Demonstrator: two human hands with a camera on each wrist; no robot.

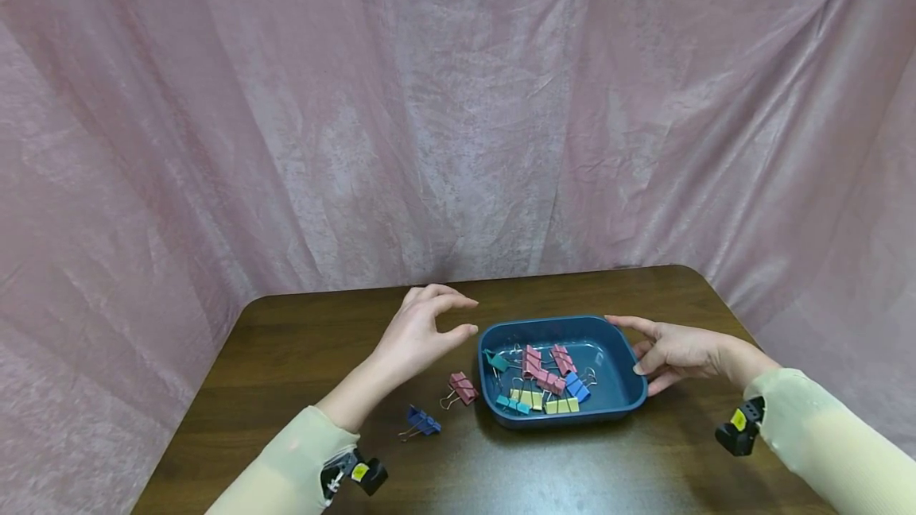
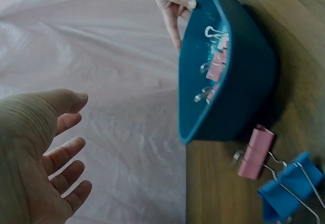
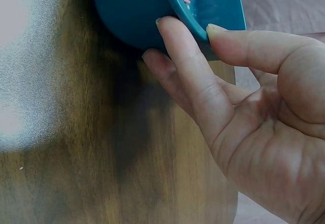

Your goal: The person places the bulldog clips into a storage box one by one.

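A dark blue rectangular tray point(image 1: 608, 408) holds several binder clips in pink, yellow, blue and teal. My right hand point(image 1: 676, 352) pinches the tray's right rim, the thumb inside and fingers along the outer wall; the right wrist view shows this grip point(image 3: 203, 71) up close. My left hand point(image 1: 422, 332) hovers left of the tray, thumb and fingers apart, holding nothing. In the left wrist view that hand point(image 2: 45, 153) has its fingers loosely bent. Below it on the table lie a pink binder clip point(image 1: 463, 388) and a blue binder clip point(image 1: 424, 421).
The brown wooden table point(image 1: 308, 372) has rounded far corners. A pink curtain point(image 1: 458, 118) hangs right behind its far edge. Both loose clips lie just left of the tray, wire handles sticking out.
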